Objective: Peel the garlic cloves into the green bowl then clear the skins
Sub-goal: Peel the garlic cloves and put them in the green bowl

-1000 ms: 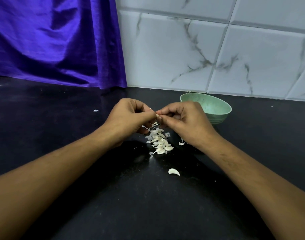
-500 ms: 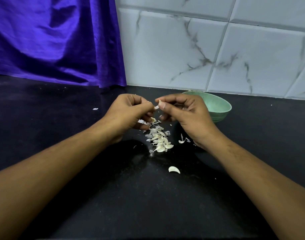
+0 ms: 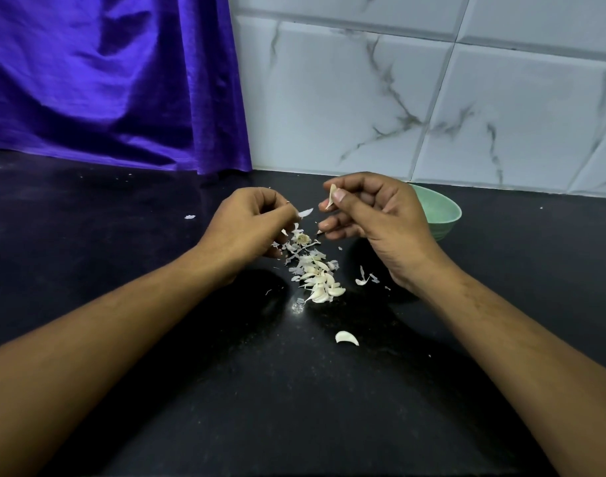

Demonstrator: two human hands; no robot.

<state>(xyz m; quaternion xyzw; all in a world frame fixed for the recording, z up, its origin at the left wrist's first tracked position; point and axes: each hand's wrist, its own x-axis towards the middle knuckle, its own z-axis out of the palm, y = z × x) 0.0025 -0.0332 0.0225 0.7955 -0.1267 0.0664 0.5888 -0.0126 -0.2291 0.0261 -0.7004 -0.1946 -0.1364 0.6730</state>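
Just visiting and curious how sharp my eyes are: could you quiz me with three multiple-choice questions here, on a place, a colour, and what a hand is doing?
1. Where is the green bowl?
A. In a sink
B. Behind the right hand, by the tiled wall
C. On a shelf

2. What colour is the hanging cloth?
A. Red
B. Yellow
C. Purple

3. What is the right hand doing?
A. Pinching a pale garlic piece
B. Holding a knife
C. Lying flat and empty

Answers:
1 B: its rim shows past the right hand's knuckles.
2 C: it is purple all over.
3 A: thumb and forefinger hold the piece up.
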